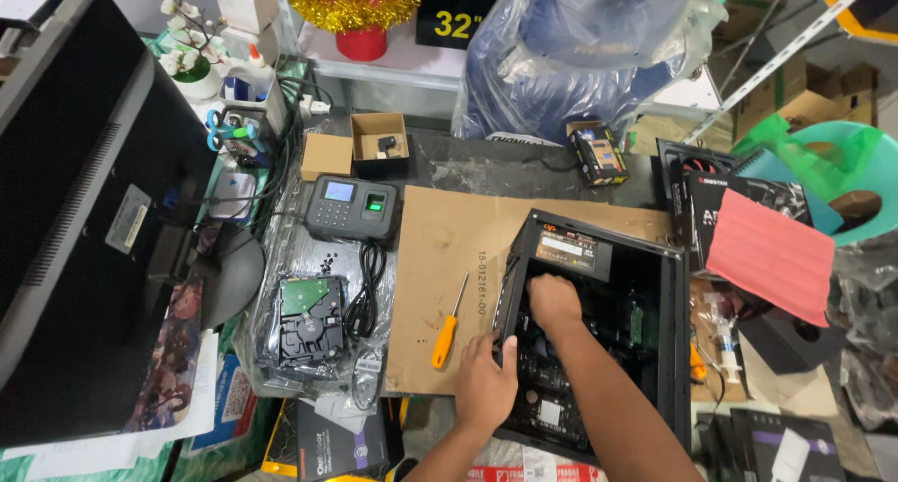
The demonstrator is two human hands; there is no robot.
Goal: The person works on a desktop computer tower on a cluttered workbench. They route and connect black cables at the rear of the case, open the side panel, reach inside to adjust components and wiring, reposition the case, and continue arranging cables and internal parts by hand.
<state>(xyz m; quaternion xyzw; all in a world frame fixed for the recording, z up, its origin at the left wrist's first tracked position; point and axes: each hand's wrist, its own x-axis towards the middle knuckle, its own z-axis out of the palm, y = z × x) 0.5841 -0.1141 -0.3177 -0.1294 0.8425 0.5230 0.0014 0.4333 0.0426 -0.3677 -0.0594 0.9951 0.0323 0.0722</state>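
Deep inside the open black computer case [599, 332], the person's right hand [554, 302] is curled downward over the components, and its fingertips are hidden, so whether it grips anything cannot be told. The left hand [486, 381] is clasped on the case's near left wall, fingers folded over the metal edge. The case lies on its side on a flat sheet of brown cardboard [440, 257] that covers the desk; the board within is dark and hard to make out, and a power supply [572, 251] with an orange-and-black label sits at the far end. Just left of the left hand, on the cardboard, lies a screwdriver [447, 328] with an orange handle and a thin steel shaft. Farther left, a bare hard drive [309, 321] with a green circuit board rests on crinkled clear plastic, next to a coiled black cable [367, 290]. Behind it stands a grey keypad device [351, 206] with a small screen, and a small open cardboard box [379, 140]. A pink ribbed sheet [769, 253] lies to the right of the case over dark boxes.
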